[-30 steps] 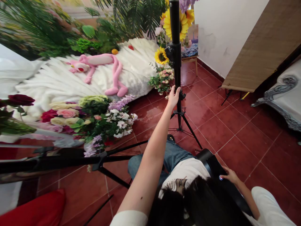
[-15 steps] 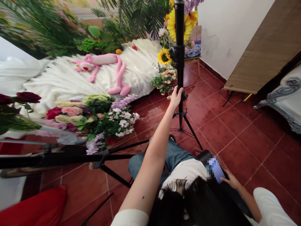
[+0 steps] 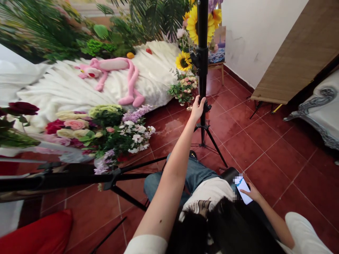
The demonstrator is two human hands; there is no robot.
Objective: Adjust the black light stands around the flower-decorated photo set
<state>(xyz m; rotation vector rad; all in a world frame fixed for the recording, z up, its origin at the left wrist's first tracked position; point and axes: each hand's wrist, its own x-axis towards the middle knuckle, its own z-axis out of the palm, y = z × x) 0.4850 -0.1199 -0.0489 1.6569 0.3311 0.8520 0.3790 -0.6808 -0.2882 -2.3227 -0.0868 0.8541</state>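
Observation:
My left hand [image 3: 197,108] is stretched out ahead and closed around the black pole of a tripod stand [image 3: 202,76], just beside a clamp knob. My fingers are partly hidden behind the pole. Low on the right, a smartphone [image 3: 244,192] with a lit, mostly white screen rests in my right hand [image 3: 253,193]. My thumb lies over the screen, whose upper part is blurred out. Below my left arm are my jeans [image 3: 201,171] and white shirt, with dark hair hanging in front.
A second black tripod [image 3: 113,178] crosses the lower left. Artificial flowers [image 3: 106,135] stand before a white draped platform [image 3: 156,81] with a pink plush toy [image 3: 113,65]. Sunflowers [image 3: 183,61] rise behind the pole. A brown panel [image 3: 288,60] and ornate white furniture [image 3: 324,109] stand right.
My right thumb has moved inward over the phone, and its screen has turned from blue to mostly white. My left hand stays on the pole. The view has shifted slightly.

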